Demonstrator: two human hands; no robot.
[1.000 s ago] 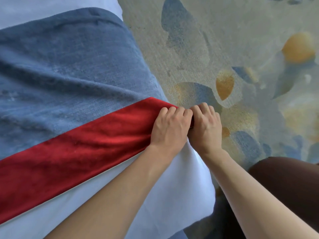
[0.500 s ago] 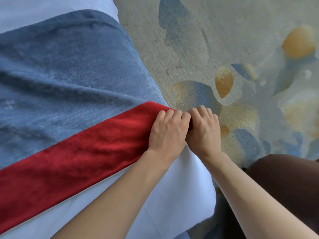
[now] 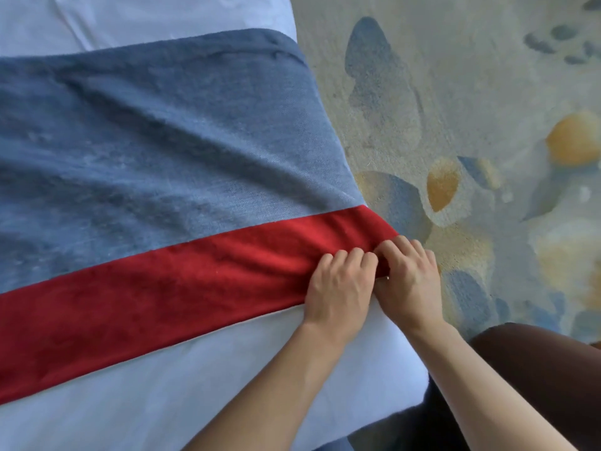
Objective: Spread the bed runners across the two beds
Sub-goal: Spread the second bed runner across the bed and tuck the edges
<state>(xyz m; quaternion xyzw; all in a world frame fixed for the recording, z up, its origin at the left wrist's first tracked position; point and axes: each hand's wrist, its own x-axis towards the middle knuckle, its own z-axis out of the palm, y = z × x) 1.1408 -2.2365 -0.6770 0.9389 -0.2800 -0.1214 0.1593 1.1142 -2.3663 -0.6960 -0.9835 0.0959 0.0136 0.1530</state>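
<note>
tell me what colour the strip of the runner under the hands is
Red, bordering the blue part of the bed runner; clearest in the head view.

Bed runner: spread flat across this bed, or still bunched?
Mostly spread: the bed runner lies across the bed, slightly wrinkled. Left hand and right hand grip its red end at the mattress edge.

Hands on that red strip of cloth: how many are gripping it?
2. The left hand and the right hand lie side by side at the red strip's end, at the bed's edge, fingers curled into the cloth.
</note>
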